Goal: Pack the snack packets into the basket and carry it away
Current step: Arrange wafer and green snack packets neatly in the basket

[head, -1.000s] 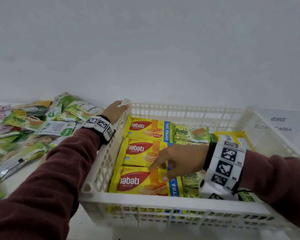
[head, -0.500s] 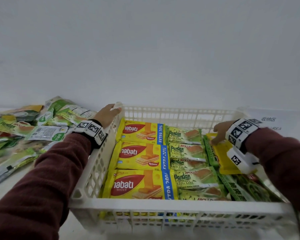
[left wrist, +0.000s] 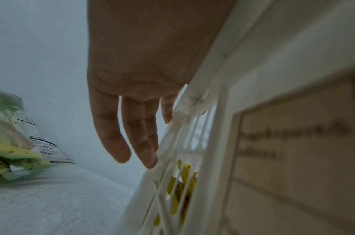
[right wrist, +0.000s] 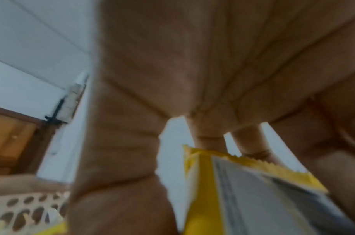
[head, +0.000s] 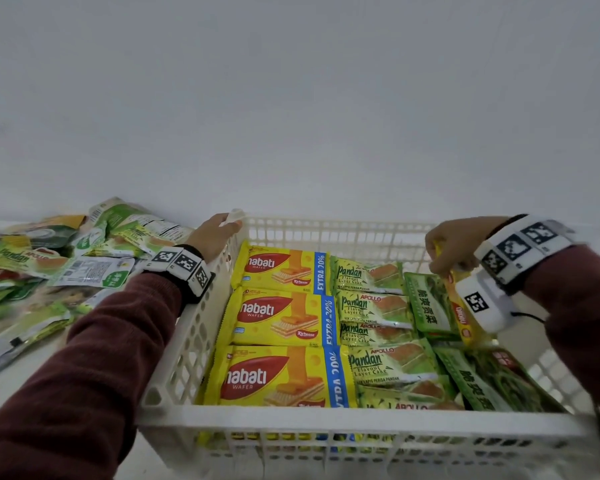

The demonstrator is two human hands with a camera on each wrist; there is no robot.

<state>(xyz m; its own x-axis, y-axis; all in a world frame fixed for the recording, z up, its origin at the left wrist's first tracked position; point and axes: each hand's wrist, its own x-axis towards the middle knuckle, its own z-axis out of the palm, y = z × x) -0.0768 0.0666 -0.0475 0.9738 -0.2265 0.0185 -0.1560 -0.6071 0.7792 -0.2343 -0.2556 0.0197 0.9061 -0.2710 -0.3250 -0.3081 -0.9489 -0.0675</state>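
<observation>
A white slotted basket (head: 326, 419) holds three yellow Nabati wafer packets (head: 274, 317) in a column on the left. Green Pandan cake packets (head: 371, 306) fill the middle, and dark green packets (head: 426, 303) lie on the right. My left hand (head: 215, 233) rests on the basket's far left corner, its straight fingers (left wrist: 140, 143) hanging down the outer wall (left wrist: 192, 143). At the far right of the basket my right hand (head: 454, 244) pinches the top edge of a yellow packet (head: 459, 310), tilted up on its edge. The right wrist view shows that yellow packet (right wrist: 243, 190) between thumb and fingers.
A loose pile of green and yellow snack packets (head: 66, 261) lies on the white table to the left of the basket, and shows again in the left wrist view (left wrist: 15, 143). A plain white wall stands close behind. A wooden door (right wrist: 9, 139) appears in the right wrist view.
My right hand went from the middle wafer packets to the basket's right side, took the yellow packet by its far edge and tipped it up. The left hand stayed on the corner.
</observation>
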